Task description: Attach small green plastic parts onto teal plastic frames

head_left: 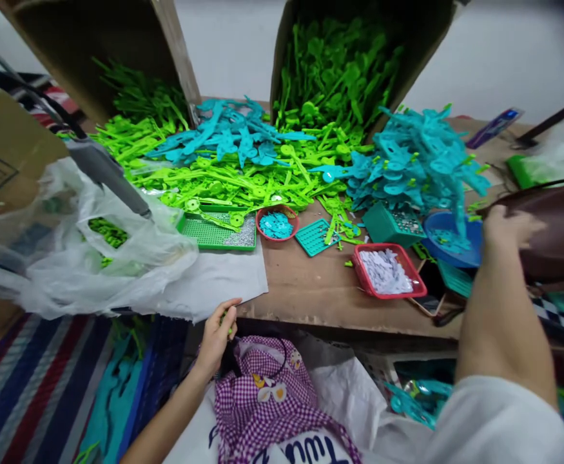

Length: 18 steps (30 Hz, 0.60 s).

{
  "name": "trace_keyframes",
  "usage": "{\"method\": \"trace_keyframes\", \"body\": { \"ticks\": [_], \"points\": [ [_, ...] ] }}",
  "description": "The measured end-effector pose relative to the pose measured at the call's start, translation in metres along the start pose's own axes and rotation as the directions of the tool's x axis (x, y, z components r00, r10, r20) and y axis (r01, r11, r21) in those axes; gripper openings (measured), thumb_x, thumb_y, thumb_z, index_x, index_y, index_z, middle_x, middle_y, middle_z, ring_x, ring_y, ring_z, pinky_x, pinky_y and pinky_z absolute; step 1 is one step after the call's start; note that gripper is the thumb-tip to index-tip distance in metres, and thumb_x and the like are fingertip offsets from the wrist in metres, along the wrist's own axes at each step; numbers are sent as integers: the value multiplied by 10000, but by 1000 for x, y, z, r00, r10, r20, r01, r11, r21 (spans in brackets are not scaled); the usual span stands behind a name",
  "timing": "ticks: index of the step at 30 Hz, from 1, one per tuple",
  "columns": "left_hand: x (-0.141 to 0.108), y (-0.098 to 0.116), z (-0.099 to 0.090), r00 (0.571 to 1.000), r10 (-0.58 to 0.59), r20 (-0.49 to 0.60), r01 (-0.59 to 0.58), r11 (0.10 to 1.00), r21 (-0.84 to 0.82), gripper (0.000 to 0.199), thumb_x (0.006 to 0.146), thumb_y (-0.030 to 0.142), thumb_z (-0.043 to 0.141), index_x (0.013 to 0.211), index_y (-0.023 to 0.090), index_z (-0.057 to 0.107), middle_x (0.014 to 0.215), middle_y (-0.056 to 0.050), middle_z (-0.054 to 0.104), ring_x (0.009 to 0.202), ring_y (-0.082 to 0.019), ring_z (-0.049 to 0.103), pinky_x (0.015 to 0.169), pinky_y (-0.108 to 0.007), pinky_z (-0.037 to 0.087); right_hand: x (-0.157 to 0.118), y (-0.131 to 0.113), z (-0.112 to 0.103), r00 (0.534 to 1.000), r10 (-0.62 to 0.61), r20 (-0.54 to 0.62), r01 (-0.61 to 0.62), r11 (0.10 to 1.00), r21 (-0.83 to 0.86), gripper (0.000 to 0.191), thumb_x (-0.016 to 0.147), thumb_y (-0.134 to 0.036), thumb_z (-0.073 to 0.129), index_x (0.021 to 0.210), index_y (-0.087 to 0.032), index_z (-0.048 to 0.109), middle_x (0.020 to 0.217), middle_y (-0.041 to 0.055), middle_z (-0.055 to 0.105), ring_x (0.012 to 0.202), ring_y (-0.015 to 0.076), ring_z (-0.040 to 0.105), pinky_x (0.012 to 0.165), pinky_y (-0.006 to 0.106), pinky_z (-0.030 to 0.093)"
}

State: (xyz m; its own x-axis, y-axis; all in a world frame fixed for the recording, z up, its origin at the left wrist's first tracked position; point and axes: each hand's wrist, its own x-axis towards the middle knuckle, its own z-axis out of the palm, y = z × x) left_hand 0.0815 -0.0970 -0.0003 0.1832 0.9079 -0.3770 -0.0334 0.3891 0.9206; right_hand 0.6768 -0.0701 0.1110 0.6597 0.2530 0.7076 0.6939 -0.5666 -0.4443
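Observation:
My left hand [221,328] is closed at the table's front edge, thumb against fingers, with small green plastic pieces [230,331] showing between them. My right hand [508,225] reaches out over the right side, slightly blurred, fingers stretched and apart, with nothing visible in them. It is in front of a dark brown bag [557,232] and beside a blue bowl [475,248] holding flat teal pieces; whether it touches the bag I cannot tell. A heap of teal plastic parts [417,158] rises behind the bowl. Long lime-green plastic parts [214,180] lie across the table's middle.
Two cardboard boxes [181,58] of green parts stand at the back. A grey electric screwdriver [107,174] hangs at left over a plastic bag [69,277]. A green tray [204,232] of screws, a red bowl [261,225] and a red basket [419,288] of white pieces stand on the table.

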Motion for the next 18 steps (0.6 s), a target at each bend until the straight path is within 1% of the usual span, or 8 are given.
{"method": "trace_keyframes", "body": {
  "ticks": [2,4,5,7,8,9,14,18],
  "points": [
    [12,2,-4,999,-31,-6,31,995,-93,525,788,550,690,1136,158,668,636,64,438,482,-35,363,474,-180,247,-29,-29,-19,991,84,-100,-77,994,74,489,934,-555,449,992,-109,641,1117,267,572,1030,324,597,814,585,425],
    [27,5,-7,998,-65,-17,61,983,-175,538,733,536,746,1105,154,675,667,60,462,473,-20,360,463,-175,232,-75,-77,-33,986,-124,-116,152,949,275,420,950,-460,480,1095,-96,631,1073,235,597,1016,306,605,845,523,470],
    [35,7,-8,997,-79,-16,73,975,-212,546,705,528,770,1089,151,678,679,57,472,467,-14,358,456,-174,221,-101,-106,-35,944,-327,-49,322,874,365,398,952,-432,478,1157,-117,609,1093,207,605,1037,295,607,872,503,482],
    [48,11,-7,996,-94,-2,90,959,-268,556,660,515,804,1057,145,683,701,51,490,458,-6,356,444,-175,200,-147,-167,-24,741,-661,116,557,702,444,471,942,-417,495,1344,-172,495,1301,184,547,1256,302,506,1016,514,423],
    [53,13,-7,995,-96,7,94,954,-285,557,643,513,814,1037,140,686,704,49,495,455,-4,357,440,-176,194,-164,-196,-11,654,-723,224,595,673,439,526,936,-417,503,1410,-200,435,1421,175,466,1337,305,438,1057,516,392],
    [56,14,-6,995,-96,10,95,951,-295,558,629,516,821,1014,135,689,696,50,493,451,-4,355,438,-177,191,-175,-224,7,609,-728,315,601,683,415,573,924,-426,518,1444,-216,398,1500,170,384,1384,319,383,1078,526,367],
    [59,6,-9,990,-138,1,132,944,-304,567,608,562,822,949,127,696,583,75,420,420,-6,322,426,-179,174,-161,-323,128,606,-592,531,570,789,231,883,839,-359,648,1569,-215,174,1645,171,30,1484,438,125,1097,668,255],
    [72,-8,-17,981,-193,30,190,914,-360,615,535,610,848,898,144,676,588,85,438,366,16,282,392,-174,162,-133,-371,198,507,-649,568,670,711,214,1019,756,-262,730,1569,-358,124,1654,81,-98,1479,497,44,1024,793,229]
  ]
}}
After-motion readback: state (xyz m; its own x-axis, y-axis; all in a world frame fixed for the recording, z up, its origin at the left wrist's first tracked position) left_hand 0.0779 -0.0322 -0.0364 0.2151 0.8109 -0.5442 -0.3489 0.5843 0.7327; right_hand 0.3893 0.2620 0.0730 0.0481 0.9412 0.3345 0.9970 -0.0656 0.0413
